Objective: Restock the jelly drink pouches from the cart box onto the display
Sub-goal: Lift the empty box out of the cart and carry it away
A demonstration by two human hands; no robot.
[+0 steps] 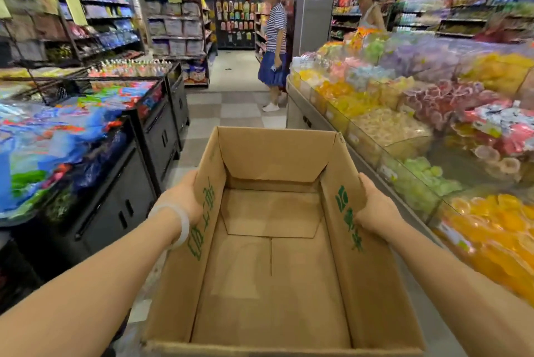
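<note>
A brown cardboard box (271, 264) with green print on its side flaps fills the lower middle of the head view; its inside is bare, with no pouches in it. My left hand (185, 197), with a pale bangle on the wrist, holds the box's left wall from outside. My right hand (375, 209) grips the right wall, fingers hidden behind the flap. Colourful pouches (57, 137) fill the black display bin on the left. Jelly cups and sweets (433, 114) fill the glass-fronted display on the right.
A tiled aisle (231, 105) runs ahead between the black bins (150, 137) on the left and the glass-fronted display counter (341, 137) on the right. A person in a striped top (274, 39) stands in the aisle; another person (371, 10) stands behind the right display. Shelves line the back.
</note>
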